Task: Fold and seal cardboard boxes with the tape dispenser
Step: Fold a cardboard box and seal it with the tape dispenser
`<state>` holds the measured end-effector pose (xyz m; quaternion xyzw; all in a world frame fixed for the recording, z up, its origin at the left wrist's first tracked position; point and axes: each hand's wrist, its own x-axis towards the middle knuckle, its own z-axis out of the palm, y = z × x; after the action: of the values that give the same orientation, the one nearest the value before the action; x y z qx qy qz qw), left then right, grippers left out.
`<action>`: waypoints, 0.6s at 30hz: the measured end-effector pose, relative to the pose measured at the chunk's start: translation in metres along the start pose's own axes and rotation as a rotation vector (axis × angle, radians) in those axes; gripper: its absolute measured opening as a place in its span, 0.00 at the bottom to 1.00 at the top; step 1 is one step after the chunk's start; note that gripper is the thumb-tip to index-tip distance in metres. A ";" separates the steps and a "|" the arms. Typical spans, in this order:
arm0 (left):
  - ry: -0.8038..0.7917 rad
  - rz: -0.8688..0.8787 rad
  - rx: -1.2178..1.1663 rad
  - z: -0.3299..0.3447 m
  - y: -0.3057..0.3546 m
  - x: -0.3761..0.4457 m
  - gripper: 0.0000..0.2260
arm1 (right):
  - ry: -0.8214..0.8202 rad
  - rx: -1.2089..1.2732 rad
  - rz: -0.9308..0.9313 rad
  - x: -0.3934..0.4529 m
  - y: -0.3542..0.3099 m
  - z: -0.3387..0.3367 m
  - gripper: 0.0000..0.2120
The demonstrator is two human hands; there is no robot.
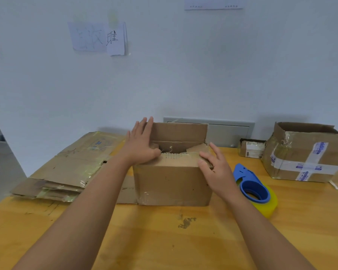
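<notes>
A box [174,178] stands mid-desk [164,240], its far flap upright; the left hand [141,145] presses flat on its left flap and the right hand [215,164] touches its right top corner, fingers straight. Just right of the box lies a blue tape dispenser [255,189]; further right sits a taped box [304,152], and flattened cardboard [70,164] lies left.

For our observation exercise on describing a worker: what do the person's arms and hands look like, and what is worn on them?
Both arms are bare as far as the picture shows: no sleeves reach into view. The left hand and right hand wear no gloves, and no rings, watch or bracelets are visible. No markings show on either forearm.
</notes>
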<state>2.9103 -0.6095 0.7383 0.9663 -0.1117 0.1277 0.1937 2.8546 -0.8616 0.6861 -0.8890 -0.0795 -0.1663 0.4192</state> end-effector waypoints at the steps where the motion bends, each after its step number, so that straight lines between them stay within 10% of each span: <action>1: 0.021 0.004 0.007 0.000 -0.001 -0.001 0.45 | -0.002 0.001 0.000 0.000 0.000 0.000 0.18; 11: 0.114 -0.015 0.069 0.015 0.013 -0.059 0.42 | -0.014 -0.008 -0.087 -0.003 0.000 0.000 0.34; 18: 0.004 -0.028 0.257 0.020 0.014 -0.064 0.45 | -0.174 -0.260 -0.066 0.008 0.001 -0.007 0.26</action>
<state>2.8502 -0.6194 0.7063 0.9844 -0.0806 0.1399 0.0704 2.8606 -0.8679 0.6924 -0.9436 -0.1226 -0.1114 0.2866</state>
